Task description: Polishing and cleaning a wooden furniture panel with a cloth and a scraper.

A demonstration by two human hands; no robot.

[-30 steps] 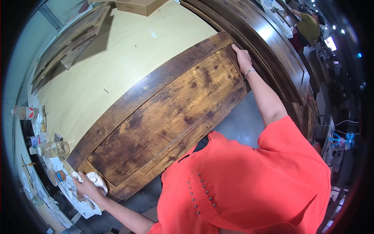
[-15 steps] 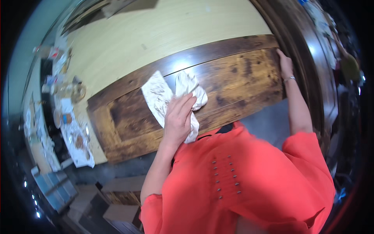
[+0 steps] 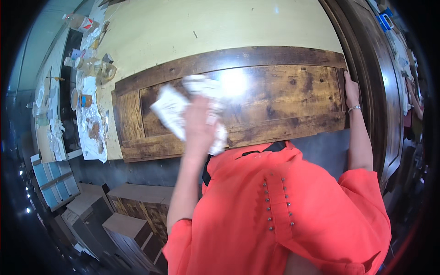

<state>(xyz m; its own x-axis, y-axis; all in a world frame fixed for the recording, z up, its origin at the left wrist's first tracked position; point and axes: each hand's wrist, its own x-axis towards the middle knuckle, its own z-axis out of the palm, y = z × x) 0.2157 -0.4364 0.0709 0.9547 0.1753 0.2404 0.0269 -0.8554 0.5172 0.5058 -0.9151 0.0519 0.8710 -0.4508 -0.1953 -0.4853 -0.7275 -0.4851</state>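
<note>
A long wooden door panel (image 3: pixel 279 94) in mottled brown lies across the pale worktop, its frame raised round a sunken middle. My left hand (image 3: pixel 200 123), smeared by motion, presses a crumpled white cloth (image 3: pixel 170 106) against the left half of the panel. Part of the cloth bunches up beyond the fingers. At the panel's right end, my right hand (image 3: pixel 351 90) grips the edge, fingers at the rim and the wrist wearing a bracelet. A bright light reflects off the panel just right of the cloth.
Along the left side stand clear plastic bottles (image 3: pixel 82 22), a jar (image 3: pixel 107 71), an orange-brown cup (image 3: pixel 85 100) and stained foil (image 3: pixel 95 133). Dark wooden panels (image 3: pixel 366 59) stand to the right. Boxy brown pieces (image 3: pixel 137 193) sit below at the lower left.
My left hand has swept the cloth leftward along the panel. My right hand stays at the right end. The whole view has shifted and turned slightly.
</note>
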